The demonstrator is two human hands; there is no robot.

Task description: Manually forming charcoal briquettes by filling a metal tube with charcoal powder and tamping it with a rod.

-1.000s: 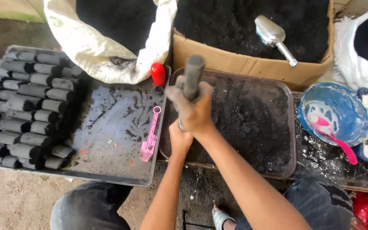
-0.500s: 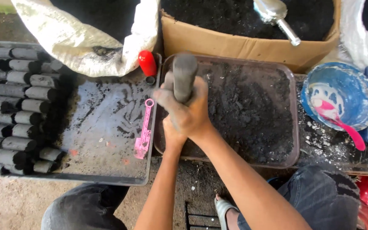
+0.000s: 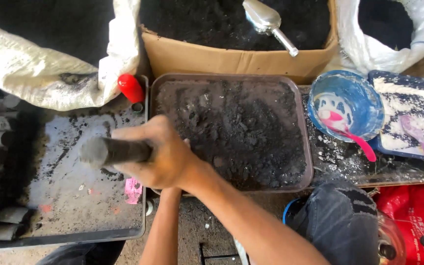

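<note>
— What is being worn on the arms?

— Nothing is being worn there: both forearms are being shown bare, with no sleeve, watch or glove in view. The right hand [image 3: 165, 159] is being dusted with dark grey powder across the knuckles and fingers (the left hand is being hidden behind it, so only its forearm can be seen).

— And lower down?

— Dark, washed-out blue-grey denim trousers are being worn; one knee is being shown at the lower right, streaked with pale dust, and another patch of dark cloth is being glimpsed at the bottom left edge.
</note>
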